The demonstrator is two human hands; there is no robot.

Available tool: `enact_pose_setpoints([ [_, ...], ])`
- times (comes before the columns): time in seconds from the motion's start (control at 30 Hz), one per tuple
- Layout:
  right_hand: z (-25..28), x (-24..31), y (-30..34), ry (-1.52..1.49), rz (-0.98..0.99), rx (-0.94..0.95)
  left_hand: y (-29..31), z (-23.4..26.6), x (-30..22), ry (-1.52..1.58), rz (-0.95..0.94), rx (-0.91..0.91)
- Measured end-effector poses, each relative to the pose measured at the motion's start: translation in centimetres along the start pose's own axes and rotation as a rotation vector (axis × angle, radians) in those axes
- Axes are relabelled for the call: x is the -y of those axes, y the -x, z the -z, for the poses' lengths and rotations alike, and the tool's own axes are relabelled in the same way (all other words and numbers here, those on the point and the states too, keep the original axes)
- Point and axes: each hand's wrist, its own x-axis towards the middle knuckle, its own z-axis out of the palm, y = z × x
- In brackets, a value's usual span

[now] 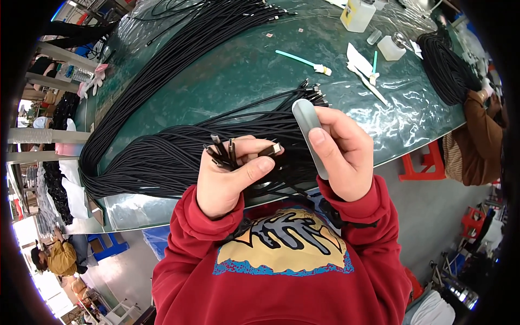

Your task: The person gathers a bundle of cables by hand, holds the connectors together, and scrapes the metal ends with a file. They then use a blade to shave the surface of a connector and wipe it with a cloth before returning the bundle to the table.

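My left hand [225, 181] is closed round several black USB cables. Their metal-tipped plugs stick up from my fingers, and one USB plug [269, 151] is pinched between thumb and forefinger, pointing right. In my right hand [346, 154] is a flat grey strip with a rounded end [306, 122], held upright between thumb and fingers just right of that plug, not touching it. Beneath both hands lies a thick bundle of black cables [157, 157] on the green table [216, 81]. More plug ends [314, 92] gather just beyond the strip.
Another long cable bundle [162, 65] curves along the left. Farther back are a green stick with a white tip [303, 61], white wipes [360, 65], a plastic bottle [357, 15] and a dispenser bottle [391, 49]. At right, a person in brown [479, 135] sits beside coiled cables [447, 67].
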Motion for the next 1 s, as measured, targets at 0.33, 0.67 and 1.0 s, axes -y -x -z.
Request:
enact_pose_setpoints([
  [0.33,-0.1,0.4,0.9,-0.019,-0.028,0.068,0.0,-0.3,-0.1,-0.092,-0.086,-0.036],
  [0.67,-0.7,0.9,-0.8,0.347,0.326,0.157,0.3,-0.7,-0.6,-0.208,-0.01,-0.032],
  [1.0,-1.2,0.7,-1.5,0.157,0.156,-0.011,0.1,-0.8,0.2,-0.216,-0.028,-0.006],
])
